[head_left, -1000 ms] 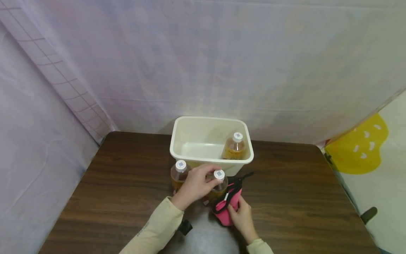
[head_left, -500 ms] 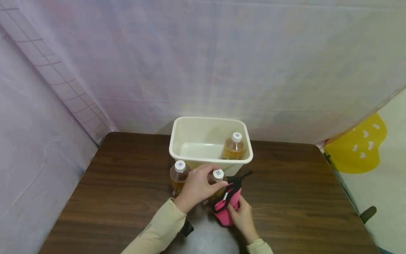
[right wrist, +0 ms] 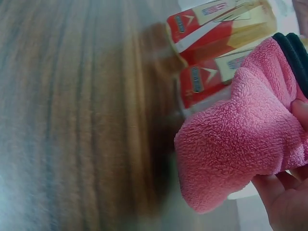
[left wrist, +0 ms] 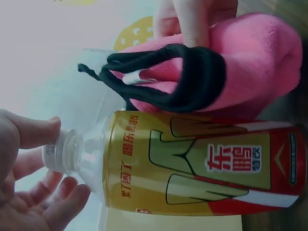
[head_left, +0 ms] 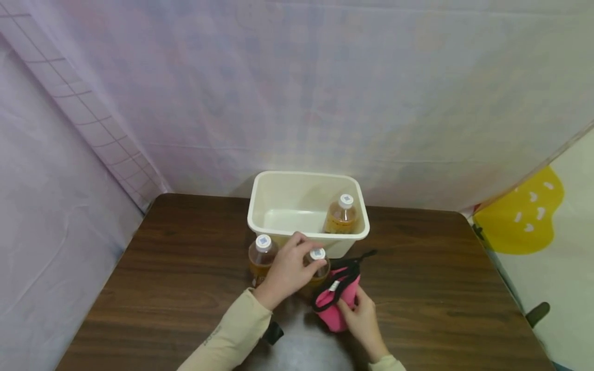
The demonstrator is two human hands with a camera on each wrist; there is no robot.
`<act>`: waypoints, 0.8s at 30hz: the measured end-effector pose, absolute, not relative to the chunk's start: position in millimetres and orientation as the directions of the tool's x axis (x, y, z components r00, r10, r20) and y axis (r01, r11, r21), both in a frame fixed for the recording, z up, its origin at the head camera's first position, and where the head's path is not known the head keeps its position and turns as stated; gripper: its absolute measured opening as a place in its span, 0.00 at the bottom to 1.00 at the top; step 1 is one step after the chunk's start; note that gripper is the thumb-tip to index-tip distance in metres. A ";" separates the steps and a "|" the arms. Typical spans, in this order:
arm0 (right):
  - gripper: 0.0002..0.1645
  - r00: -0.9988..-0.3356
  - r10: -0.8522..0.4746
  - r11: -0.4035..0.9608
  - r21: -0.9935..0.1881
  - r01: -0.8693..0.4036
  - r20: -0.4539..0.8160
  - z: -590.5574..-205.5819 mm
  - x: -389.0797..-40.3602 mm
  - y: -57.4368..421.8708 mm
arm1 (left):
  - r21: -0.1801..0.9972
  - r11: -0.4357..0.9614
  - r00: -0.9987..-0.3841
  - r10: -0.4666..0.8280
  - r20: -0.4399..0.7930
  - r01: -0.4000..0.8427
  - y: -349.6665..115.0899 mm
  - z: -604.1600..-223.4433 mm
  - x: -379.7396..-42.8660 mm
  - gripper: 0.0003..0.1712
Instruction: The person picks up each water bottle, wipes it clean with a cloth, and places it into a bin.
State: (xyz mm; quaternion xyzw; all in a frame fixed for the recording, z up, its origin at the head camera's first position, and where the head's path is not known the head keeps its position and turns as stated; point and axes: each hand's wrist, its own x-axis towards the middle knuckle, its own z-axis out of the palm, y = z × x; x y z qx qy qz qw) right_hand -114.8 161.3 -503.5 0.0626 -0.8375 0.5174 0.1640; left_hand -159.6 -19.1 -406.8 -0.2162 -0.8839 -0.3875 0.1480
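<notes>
My left hand (head_left: 287,268) grips the white cap of an upright drink bottle (head_left: 322,272) with thumb and fingers. In the left wrist view, that bottle's label (left wrist: 192,163) is yellow and red with green figures. My right hand (head_left: 364,317) holds a folded pink fleecy cloth (head_left: 339,312) beside the bottle, thumb on one side and fingers on the other. Black edging (left wrist: 211,79) runs round the opening of the cloth, and a thin black cord trails from it. A similar bottle (head_left: 261,260) stands just left of my left hand, partly covered by it.
Behind the two bottles, a cream plastic bin (head_left: 251,219) stands at the table's back. Inside its right end is another capped bottle (head_left: 342,219). A small black object (head_left: 273,333) shows beside my left sleeve. The dark wooden table (head_left: 441,288) meets a pale curtain (head_left: 297,103).
My right hand has shifted the pink cloth slightly right, away from the bottle. My left thumb has drawn in against the cap, and the bottle stays in nearly the same place.
</notes>
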 end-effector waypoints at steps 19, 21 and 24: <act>0.15 -0.892 0.043 0.405 -0.824 -0.397 0.451 -455.4 -123.6 163.5 | 0.731 0.437 -0.840 0.406 0.359 0.523 -30.6 -406.0 -162.7 0.14; 0.15 -0.888 0.034 0.420 -0.813 -0.403 0.458 -450.6 -125.7 160.5 | 0.727 0.443 -0.838 0.416 0.353 0.525 -30.4 -405.5 -162.4 0.15; 0.15 -0.874 0.008 0.458 -0.779 -0.429 0.486 -441.2 -126.3 154.3 | 0.716 0.456 -0.838 0.417 0.353 0.529 -30.1 -405.0 -161.5 0.16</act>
